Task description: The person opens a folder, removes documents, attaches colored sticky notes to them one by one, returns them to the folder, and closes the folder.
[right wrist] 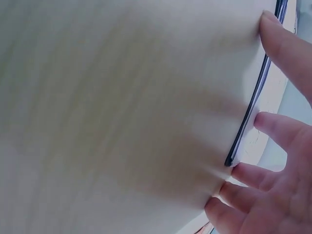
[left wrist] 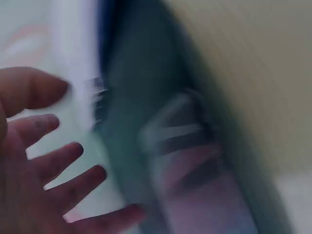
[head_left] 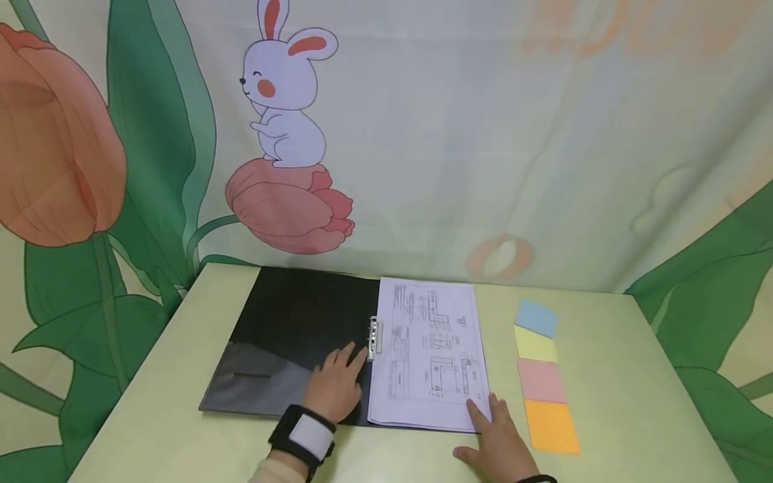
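A black folder (head_left: 314,308) lies spread out on the table. On its right half sits a stack of printed technical drawings (head_left: 417,362), beside a metal clip (head_left: 373,339) at the fold. My left hand (head_left: 334,389) is over the left half with fingers spread, index fingertip close to the clip; the left wrist view is blurred but shows its fingers extended. At the lower right corner of the papers is my right hand (head_left: 501,443), fingers spread and extended. In the right wrist view, its fingertips (right wrist: 262,119) are right at the folder's edge.
Right of the folder, blue (head_left: 537,318), yellow (head_left: 537,345), pink (head_left: 542,380) and orange (head_left: 552,426) paper notes form a column on the pale table (head_left: 628,389). A grey translucent pocket (head_left: 266,379) covers the folder's lower left. Behind hangs a printed curtain (head_left: 423,168).
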Tool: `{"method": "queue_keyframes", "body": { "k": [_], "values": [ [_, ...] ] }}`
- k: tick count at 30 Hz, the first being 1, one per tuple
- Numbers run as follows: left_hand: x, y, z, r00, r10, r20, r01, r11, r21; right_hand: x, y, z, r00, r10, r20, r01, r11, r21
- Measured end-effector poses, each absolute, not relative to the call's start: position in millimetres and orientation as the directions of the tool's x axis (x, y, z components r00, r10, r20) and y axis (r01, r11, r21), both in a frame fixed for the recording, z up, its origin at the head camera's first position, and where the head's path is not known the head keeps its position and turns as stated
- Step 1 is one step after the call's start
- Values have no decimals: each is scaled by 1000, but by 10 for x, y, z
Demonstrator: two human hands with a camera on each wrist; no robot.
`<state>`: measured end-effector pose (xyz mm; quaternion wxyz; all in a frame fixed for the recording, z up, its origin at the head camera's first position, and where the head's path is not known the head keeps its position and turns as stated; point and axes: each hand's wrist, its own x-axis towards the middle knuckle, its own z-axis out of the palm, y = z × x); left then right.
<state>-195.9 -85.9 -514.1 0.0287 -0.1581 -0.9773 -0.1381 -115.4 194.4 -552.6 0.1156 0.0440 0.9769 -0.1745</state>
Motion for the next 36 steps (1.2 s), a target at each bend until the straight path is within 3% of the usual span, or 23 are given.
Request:
{"method": "queue_keyframes", "body": {
  "k": [5,15,23,36],
  "values": [
    [-2120,-704,-5509,-962,273,-34,268,958,107,-1174,1944,-5575,-972,27,-233,107,935,-339],
    [-2289,-623,-5536,-959,279,55,280,960,-4,-1337,1964,-5478,-988,-16,-150,31,951,-306],
    [-2499,-742,-5308,-959,277,66,281,957,74,-1421,1883,-5449,-988,-34,-149,19,940,-340],
    [-3026,-754,-5258,-982,182,-48,176,978,109,-1308,1727,-5460,-985,-37,-168,20,944,-329]
  ]
}}
